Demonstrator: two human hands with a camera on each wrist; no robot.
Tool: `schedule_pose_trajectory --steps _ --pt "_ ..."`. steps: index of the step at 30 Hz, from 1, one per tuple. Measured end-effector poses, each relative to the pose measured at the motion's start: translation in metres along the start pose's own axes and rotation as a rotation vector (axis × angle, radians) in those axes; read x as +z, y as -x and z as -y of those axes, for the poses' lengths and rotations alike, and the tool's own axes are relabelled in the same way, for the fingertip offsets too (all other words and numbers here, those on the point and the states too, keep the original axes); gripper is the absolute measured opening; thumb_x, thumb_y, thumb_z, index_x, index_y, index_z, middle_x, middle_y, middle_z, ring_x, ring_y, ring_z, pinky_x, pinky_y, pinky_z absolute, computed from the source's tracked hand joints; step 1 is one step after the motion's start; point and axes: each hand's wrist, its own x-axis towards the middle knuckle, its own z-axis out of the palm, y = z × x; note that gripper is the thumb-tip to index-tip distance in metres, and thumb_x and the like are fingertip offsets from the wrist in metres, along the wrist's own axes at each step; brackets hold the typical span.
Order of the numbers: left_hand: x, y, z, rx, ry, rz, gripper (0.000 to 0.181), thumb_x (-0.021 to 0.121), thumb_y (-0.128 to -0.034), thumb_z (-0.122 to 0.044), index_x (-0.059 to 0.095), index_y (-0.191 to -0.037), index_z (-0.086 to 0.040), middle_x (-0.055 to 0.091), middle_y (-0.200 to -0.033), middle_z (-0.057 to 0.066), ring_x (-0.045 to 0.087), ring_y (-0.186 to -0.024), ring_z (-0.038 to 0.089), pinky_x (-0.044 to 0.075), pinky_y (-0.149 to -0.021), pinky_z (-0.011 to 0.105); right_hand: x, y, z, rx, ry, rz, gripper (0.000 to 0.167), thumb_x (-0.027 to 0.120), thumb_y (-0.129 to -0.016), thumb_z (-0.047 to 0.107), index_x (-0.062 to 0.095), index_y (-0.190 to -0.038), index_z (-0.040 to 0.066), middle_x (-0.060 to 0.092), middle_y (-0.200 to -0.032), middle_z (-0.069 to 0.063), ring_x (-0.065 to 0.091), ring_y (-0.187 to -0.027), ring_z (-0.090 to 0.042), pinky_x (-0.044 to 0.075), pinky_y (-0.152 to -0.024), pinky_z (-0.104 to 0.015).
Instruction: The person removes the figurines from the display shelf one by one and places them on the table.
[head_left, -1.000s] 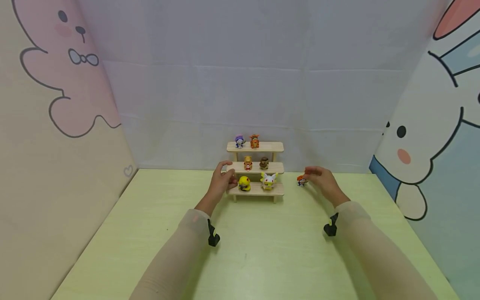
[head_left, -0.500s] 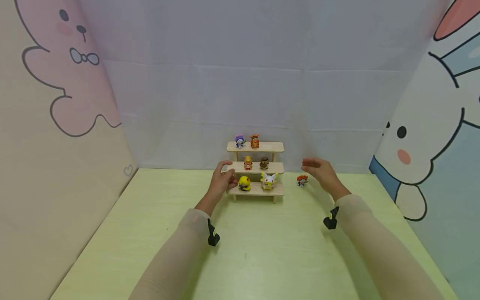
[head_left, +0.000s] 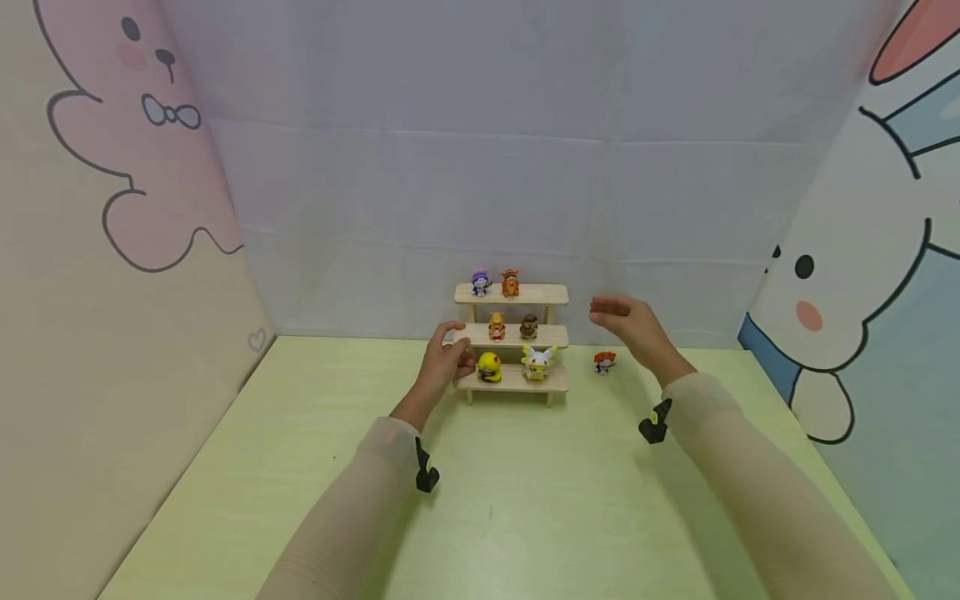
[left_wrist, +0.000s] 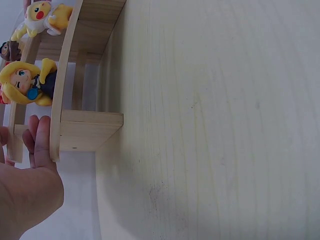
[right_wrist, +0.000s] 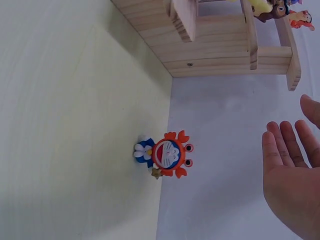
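Note:
A three-tier wooden display shelf (head_left: 547, 293) stands at the back of the table. My left hand (head_left: 438, 367) grips its left end, the fingers lying against the lower board and the index finger by the middle one. On the lowest tier sit a yellow-haired figurine (left_wrist: 22, 82) and a white-and-yellow figurine (head_left: 537, 363). My right hand (head_left: 636, 327) is raised in the air to the right of the shelf, fingers extended, holding nothing. Below it, apart from it, a blue figurine in an orange crab hat (right_wrist: 165, 154) stands upright on the table.
The middle tier carries a yellow-and-red figurine (head_left: 497, 327) and a brown figurine (head_left: 528, 327). On the top tier are a purple-hatted figurine (head_left: 480, 283) and an orange figurine (head_left: 510, 283). A pale back wall (head_left: 360, 208) rises behind the green-yellow table (head_left: 337, 517).
My right hand has come away from the crab-hat figurine, leaving it on the table, and has risen and shifted left toward the shelf. The left hand stays in place.

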Motion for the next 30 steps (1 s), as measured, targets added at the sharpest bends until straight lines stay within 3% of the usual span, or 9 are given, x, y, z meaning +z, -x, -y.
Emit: schedule_pose_trajectory --steps 14,26,30 --pt "0.0 0.0 0.0 0.0 0.003 -0.002 0.036 0.057 -0.1064 -0.018 0.05 -0.142 -0.018 0.061 -0.087 0.01 0.065 -0.071 0.021 0.063 -0.074 0.035 0.015 -0.014 0.041 -0.071 0.039 0.004 0.052 0.065 -0.103 0.018 0.049 -0.151 0.003 0.051 -0.151 -0.019 0.05 -0.138 -0.035 0.036 -0.12 -0.049" --pt "0.0 0.002 -0.002 -0.007 0.022 0.004 0.038 0.058 -0.1066 -0.018 0.051 -0.144 -0.016 0.062 -0.088 0.013 0.066 -0.073 0.024 0.059 -0.091 0.054 0.036 -0.032 0.06 -0.11 -0.014 0.032 0.051 0.067 -0.102 0.017 0.052 -0.148 0.001 0.053 -0.148 -0.02 0.053 -0.134 -0.033 0.039 -0.118 -0.046" --pt "0.0 0.003 -0.003 -0.008 0.027 -0.002 0.037 0.059 -0.1061 -0.018 0.052 -0.143 -0.016 0.063 -0.091 0.017 0.066 -0.074 0.025 0.06 -0.089 0.052 0.044 -0.035 0.065 -0.114 -0.023 0.047 0.049 0.066 -0.102 0.013 0.052 -0.147 0.0 0.054 -0.148 -0.021 0.054 -0.133 -0.033 0.041 -0.117 -0.047"
